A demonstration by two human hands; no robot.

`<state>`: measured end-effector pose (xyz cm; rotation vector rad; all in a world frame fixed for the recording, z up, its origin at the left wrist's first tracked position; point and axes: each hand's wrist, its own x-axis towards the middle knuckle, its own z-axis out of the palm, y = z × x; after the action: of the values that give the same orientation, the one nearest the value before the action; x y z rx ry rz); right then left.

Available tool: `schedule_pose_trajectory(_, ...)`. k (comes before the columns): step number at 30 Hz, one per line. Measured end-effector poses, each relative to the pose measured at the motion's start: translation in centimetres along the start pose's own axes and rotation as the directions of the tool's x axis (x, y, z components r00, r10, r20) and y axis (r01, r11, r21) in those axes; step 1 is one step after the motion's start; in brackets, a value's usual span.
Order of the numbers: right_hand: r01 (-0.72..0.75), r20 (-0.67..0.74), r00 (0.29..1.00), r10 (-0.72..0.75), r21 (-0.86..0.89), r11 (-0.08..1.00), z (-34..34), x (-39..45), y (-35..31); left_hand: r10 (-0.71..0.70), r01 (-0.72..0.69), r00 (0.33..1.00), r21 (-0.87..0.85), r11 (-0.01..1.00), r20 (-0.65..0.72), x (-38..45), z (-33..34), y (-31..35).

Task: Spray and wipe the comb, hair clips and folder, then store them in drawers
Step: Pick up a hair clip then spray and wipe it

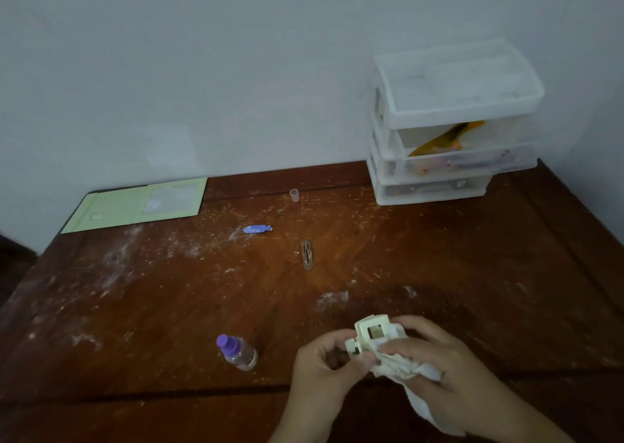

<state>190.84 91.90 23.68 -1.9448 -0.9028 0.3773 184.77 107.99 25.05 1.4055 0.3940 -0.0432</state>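
Head view: left hand [324, 361] pinches cream plastic claw hair clip [369, 336]; right hand [435, 358] presses crumpled white cloth [405, 370] against it.

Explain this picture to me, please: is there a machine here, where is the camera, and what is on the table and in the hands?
There is no machine here. A person works with two bare hands, and the one picture comes from a camera worn on the head, looking forward and down.

The left hand grips a cream claw hair clip. The right hand holds a white cloth pressed against it, apparently wiping it.

On the scratched wooden table stand a small spray bottle with a purple top and, farther back, its clear cap. A blue hair clip and a brown snap clip lie in the middle, apart from each other. A green folder lies at the back left. At the back right stands a clear plastic drawer unit, with an orange thing showing in one drawer; it may be the comb.
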Motion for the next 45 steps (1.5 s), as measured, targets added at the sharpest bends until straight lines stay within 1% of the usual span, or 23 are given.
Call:
schedule_pose_trajectory(3,0.039,0.103,0.994,-0.033,-0.062,0.997,-1.5,-1.0,0.5,0.012,-0.012,1.000,0.033,0.999,0.006,0.0,0.5,-0.4)
schedule_pose_trajectory(5,0.041,0.117,0.993,-0.033,-0.070,0.997,-2.8,-1.5,0.4,0.008,-0.007,1.000,0.036,0.999,-0.012,0.4,0.3,-0.3)
schedule_pose_trajectory(6,0.015,0.098,0.995,-0.009,-0.067,0.998,-3.3,-1.6,0.2,-0.008,0.008,1.000,-0.004,1.000,-0.012,0.5,-0.1,0.0)
schedule_pose_trajectory(9,-0.040,-0.092,0.995,0.035,-0.053,0.998,-3.9,-1.3,-0.1,-0.017,0.028,0.993,-0.088,0.996,0.116,0.8,-0.7,1.0)
schedule_pose_trajectory(11,-0.024,-0.188,0.981,0.039,0.078,0.997,-3.0,-0.4,-0.8,0.022,0.000,0.970,-0.088,0.996,0.244,0.6,-0.4,1.6)
schedule_pose_trajectory(12,0.003,-0.209,0.978,0.030,0.158,0.987,-2.1,0.1,-1.2,0.038,-0.011,0.962,-0.100,0.995,0.270,0.4,-0.1,1.8)
schedule_pose_trajectory(14,0.051,-0.245,0.970,0.003,0.213,0.976,0.1,0.7,-1.8,0.054,-0.014,0.960,-0.144,0.989,0.276,0.1,0.3,1.9)
schedule_pose_trajectory(16,0.086,-0.345,0.938,-0.029,0.149,0.985,1.7,1.2,-2.1,0.044,0.001,0.968,-0.179,0.984,0.248,0.0,0.1,1.9)
schedule_pose_trajectory(18,0.094,-0.430,0.902,-0.033,0.122,0.988,2.4,1.6,-2.1,0.045,-0.007,0.968,-0.155,0.988,0.246,-0.1,-0.3,1.6)
schedule_pose_trajectory(19,0.087,-0.461,0.887,-0.016,0.133,0.987,2.4,1.8,-2.1,0.053,-0.020,0.965,-0.128,0.992,0.257,-0.4,-0.4,1.5)
schedule_pose_trajectory(21,0.036,-0.492,0.865,0.102,0.262,0.964,2.2,2.3,-2.5,0.051,-0.026,0.965,-0.100,0.995,0.257,-0.8,-0.4,1.4)
schedule_pose_trajectory(25,-0.059,-0.425,0.846,0.320,0.523,0.850,1.8,3.2,-1.8,-0.017,0.056,0.978,-0.182,0.982,0.209,-1.0,-0.2,1.5)
schedule_pose_trajectory(27,-0.026,-0.439,0.816,0.376,0.622,0.782,1.3,2.8,-2.0,-0.063,0.110,0.977,-0.228,0.967,0.203,-1.1,-0.3,1.7)
schedule_pose_trajectory(28,0.025,-0.455,0.818,0.351,0.638,0.769,1.1,2.4,-2.0,-0.093,0.139,0.978,-0.254,0.957,0.186,-1.1,-0.4,1.8)
schedule_pose_trajectory(30,0.100,-0.433,0.879,0.200,0.578,0.810,0.8,1.3,-2.1,-0.148,0.185,0.979,-0.303,0.935,0.141,-1.1,-0.9,1.7)
schedule_pose_trajectory(33,0.116,-0.310,0.951,-0.022,0.289,0.950,1.2,0.6,-2.6,-0.168,0.201,0.976,-0.277,0.940,0.136,-1.3,-0.9,1.6)
schedule_pose_trajectory(34,0.112,-0.285,0.958,-0.042,0.232,0.966,1.4,0.5,-2.4,-0.173,0.203,0.976,-0.255,0.946,0.134,-1.4,-0.7,1.6)
schedule_pose_trajectory(35,0.098,-0.265,0.964,-0.034,0.232,0.968,1.4,0.7,-2.5,-0.171,0.196,0.977,-0.223,0.955,0.126,-1.6,-0.6,1.7)
schedule_pose_trajectory(38,0.014,-0.226,0.972,0.070,0.348,0.937,0.6,1.0,-3.5,-0.134,0.143,0.985,-0.085,0.986,0.108,-1.7,-0.6,1.9)
schedule_pose_trajectory(40,-0.002,-0.254,0.961,0.110,0.391,0.920,0.3,1.0,-4.2,-0.088,0.089,0.989,0.003,0.996,0.115,-1.7,-0.8,1.8)
schedule_pose_trajectory(42,-0.018,-0.296,0.937,0.185,0.490,0.872,0.4,1.0,-4.5,-0.051,0.048,0.991,0.023,0.999,0.126,-1.7,-0.7,2.0)
schedule_pose_trajectory(44,-0.049,-0.294,0.897,0.331,0.678,0.734,0.5,1.2,-4.7,0.009,-0.009,0.992,-0.003,1.000,0.125,-1.7,-0.5,2.2)
schedule_pose_trajectory(45,-0.068,-0.257,0.867,0.428,0.789,0.610,0.5,1.4,-4.8,0.056,-0.054,0.992,-0.013,0.998,0.116,-1.7,-0.4,2.1)
